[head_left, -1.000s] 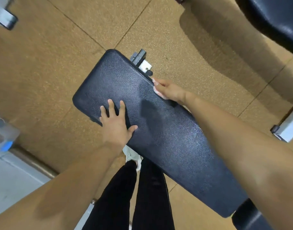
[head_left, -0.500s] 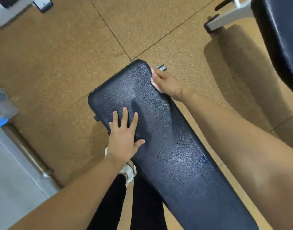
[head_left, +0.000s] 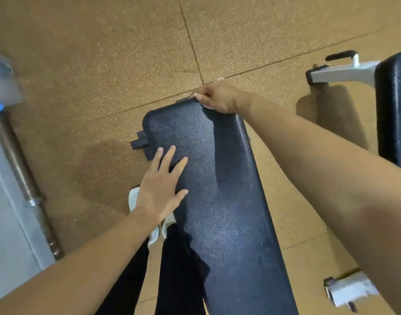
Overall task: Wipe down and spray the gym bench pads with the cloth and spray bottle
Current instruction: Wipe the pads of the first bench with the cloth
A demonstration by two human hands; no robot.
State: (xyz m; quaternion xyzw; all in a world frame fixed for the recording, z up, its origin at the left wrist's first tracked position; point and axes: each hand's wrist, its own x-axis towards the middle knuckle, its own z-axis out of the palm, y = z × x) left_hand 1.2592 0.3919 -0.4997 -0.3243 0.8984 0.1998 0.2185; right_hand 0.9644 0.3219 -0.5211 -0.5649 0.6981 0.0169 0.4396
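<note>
A long black bench pad point(head_left: 220, 189) runs from the frame's middle down to the bottom edge. My left hand point(head_left: 163, 185) rests flat on its left side with fingers spread. My right hand point(head_left: 217, 96) is at the pad's far right corner, its fingers curled over a small white cloth point(head_left: 206, 106), of which only a sliver shows under the palm. No spray bottle is in sight.
Tan speckled rubber floor tiles point(head_left: 104, 53) surround the bench. A second black pad on a white frame point(head_left: 345, 71) stands at the right edge. A metal bar point(head_left: 24, 178) and grey equipment lie along the left. My legs and white shoes point(head_left: 154, 233) stand beside the pad.
My right hand with the cloth has slid along the pad's right edge to its far corner. My left hand stays flat on the pad. The view has swung round.
</note>
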